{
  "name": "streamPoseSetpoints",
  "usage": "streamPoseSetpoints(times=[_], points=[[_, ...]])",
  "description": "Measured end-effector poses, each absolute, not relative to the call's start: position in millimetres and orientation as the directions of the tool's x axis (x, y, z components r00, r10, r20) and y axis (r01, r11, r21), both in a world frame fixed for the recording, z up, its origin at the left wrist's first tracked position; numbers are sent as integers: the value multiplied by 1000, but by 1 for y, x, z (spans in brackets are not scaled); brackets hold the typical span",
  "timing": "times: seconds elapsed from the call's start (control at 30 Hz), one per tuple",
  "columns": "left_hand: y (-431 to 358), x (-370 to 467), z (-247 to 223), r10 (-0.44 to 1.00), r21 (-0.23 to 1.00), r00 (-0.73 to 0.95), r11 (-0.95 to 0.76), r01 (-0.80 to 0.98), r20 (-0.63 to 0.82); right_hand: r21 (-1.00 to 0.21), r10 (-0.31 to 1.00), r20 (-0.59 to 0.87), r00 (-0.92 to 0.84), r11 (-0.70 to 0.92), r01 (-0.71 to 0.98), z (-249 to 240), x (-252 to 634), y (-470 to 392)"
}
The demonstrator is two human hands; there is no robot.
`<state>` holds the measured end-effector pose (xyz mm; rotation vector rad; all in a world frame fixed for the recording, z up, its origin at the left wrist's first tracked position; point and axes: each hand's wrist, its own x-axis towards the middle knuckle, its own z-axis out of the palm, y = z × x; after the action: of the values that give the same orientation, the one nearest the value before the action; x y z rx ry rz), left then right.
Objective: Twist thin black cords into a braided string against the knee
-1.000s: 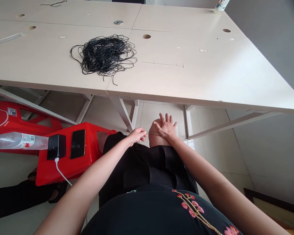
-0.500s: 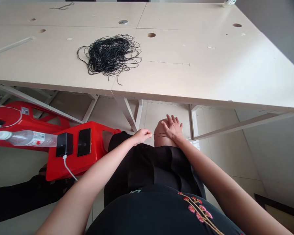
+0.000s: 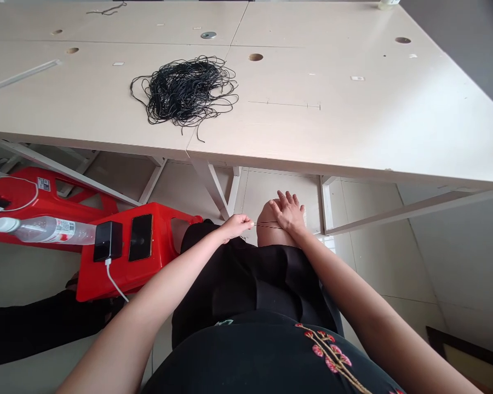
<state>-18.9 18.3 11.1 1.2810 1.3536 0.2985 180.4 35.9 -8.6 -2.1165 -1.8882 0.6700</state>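
My left hand (image 3: 236, 227) is closed in a pinch on a thin black cord (image 3: 266, 225), held just above my lap. Two strands of it run side by side from those fingertips to my right hand (image 3: 290, 213). That right hand lies flat on my bare knee (image 3: 267, 236), fingers stretched out and apart, with the strands passing under its palm. A loose tangled heap of black cord (image 3: 184, 90) rests on the table in front of me, with a few loops and ends straying from it.
The pale table (image 3: 279, 137) has round holes and drawn lines. Left of me, a red stool (image 3: 119, 279) carries a plastic bottle (image 3: 45, 230), a black power bank (image 3: 108, 241) with a white cable, and a phone (image 3: 141, 236). A person's dark trouser leg (image 3: 33, 331) shows at lower left.
Both hands keep nearly the same place and pose, the cord still stretched between them. The whole view has shifted very slightly.
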Motion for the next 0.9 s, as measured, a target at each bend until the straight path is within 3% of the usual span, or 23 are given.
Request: streamPoseSetpoints(times=[0.2,0.43,0.63,0.77,0.9], points=[[25,-19,4,778,782,278,392,485,-563,-431,982,-179,54,-127,893,-7,180,38],[23,-20,9,771,773,289,378,510,-567,-355,979,204,16,59,933,-11,179,28],[18,-15,15,768,772,301,366,519,-566,-246,912,350,-215,311,918,-24,191,24],[14,-9,12,757,782,334,352,515,-561,-227,819,343,-459,547,806,-30,203,22],[13,-9,8,768,791,342,329,515,-542,-224,726,319,-609,682,696,-25,205,17]])
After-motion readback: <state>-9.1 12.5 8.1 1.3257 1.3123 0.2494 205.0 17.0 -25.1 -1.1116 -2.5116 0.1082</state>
